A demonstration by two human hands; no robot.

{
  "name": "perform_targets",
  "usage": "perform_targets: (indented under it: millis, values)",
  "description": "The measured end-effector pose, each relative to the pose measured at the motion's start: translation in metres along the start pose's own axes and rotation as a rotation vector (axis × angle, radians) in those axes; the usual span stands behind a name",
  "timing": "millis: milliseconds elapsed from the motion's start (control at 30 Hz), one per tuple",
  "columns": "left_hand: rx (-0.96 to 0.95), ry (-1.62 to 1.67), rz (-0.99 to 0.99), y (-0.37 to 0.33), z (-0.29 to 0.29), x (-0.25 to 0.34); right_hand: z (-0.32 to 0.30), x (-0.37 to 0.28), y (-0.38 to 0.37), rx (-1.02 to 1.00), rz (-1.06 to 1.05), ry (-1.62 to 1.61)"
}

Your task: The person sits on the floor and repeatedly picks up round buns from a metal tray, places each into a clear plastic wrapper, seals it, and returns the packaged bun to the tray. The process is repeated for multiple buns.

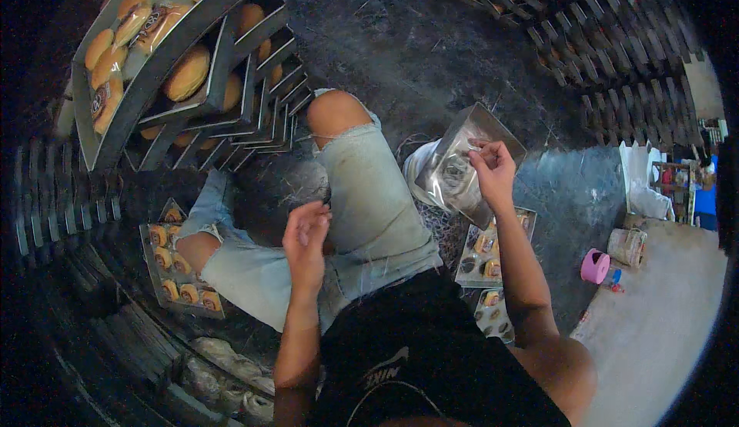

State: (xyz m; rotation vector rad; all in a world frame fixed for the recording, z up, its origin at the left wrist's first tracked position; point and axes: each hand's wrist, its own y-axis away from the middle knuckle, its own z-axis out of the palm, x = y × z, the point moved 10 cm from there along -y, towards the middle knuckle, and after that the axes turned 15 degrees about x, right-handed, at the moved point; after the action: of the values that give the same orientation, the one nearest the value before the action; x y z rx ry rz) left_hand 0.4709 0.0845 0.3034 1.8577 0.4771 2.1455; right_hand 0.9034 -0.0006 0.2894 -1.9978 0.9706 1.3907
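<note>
My right hand (495, 169) is over a square metal tin (504, 128) that holds clear printed plastic bags (456, 174). Its thumb and forefinger come together at the top bag's edge, in what looks like a pinch. Above my thigh hangs my left hand (305, 236), fingers loosely curled and a little apart, with nothing visible in it. To the left, a tray (91, 130) of round buns, some in clear printed bags (108, 96), tops a tall stack. Lower trays in that stack hold unwrapped buns (187, 74).
On the floor, a tray of bagged buns (152, 277) lies at the left, and another (467, 273) is under my right forearm. Stacks of dark trays (616, 34) stand at the far right. A pink container (594, 266) sits by the pale floor (654, 311). Crumpled clear plastic (219, 373) lies lower left.
</note>
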Motion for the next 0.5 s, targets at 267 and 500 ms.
perform_targets:
  millis: [267,500]
  values:
    - [-0.154,0.451,0.020,-0.012,0.090,0.047,0.087,-0.177,0.070,0.047,-0.115,-0.498]
    - [0.268,0.265,0.113,-0.042,-0.021,0.055,0.190,-0.183,0.126,-0.346,0.040,-0.271]
